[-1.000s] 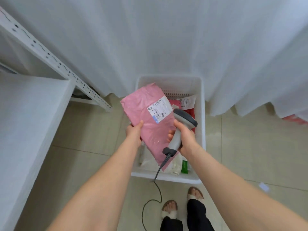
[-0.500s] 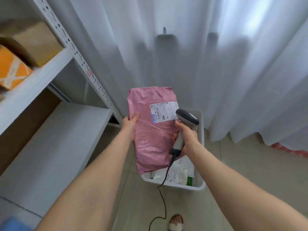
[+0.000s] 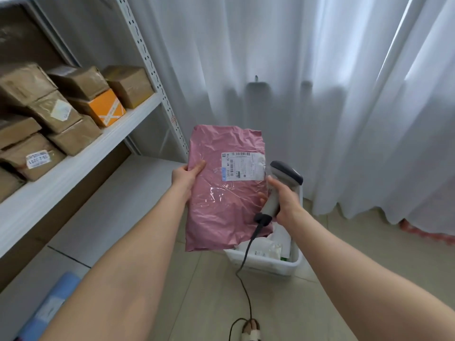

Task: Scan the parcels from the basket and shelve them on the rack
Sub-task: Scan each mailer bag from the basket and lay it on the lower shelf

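While both forearms reach forward, one foot in a pale sandal shows at the bottom edge. One blue flat item lies at the bottom left corner; what it is I cannot tell.

2 hands, 1 parcel in them. The left hand grips the left edge of the crumpled pink plastic parcel, thumb on the front side. The parcel is held upright in the air, in front of and above the white plastic basket. It carries 1 white printed label w/ barcodes at the upper right.

The right hand is wrapped round the handle of the grey handheld barcode scanner, just beside the label. Its fingertips are against the parcel's right edge. 1 black cable hangs from the scanner down to the floor.

The basket stands on the beige tiled floor, w/ some white packets inside. The parcel hides most of it.

At left is the white metal rack. Its upper shelf holds at least 7 brown cardboard boxes and 1 orange box, stacked close together.

Behind everything hangs a white sheer curtain, daylight coming through.
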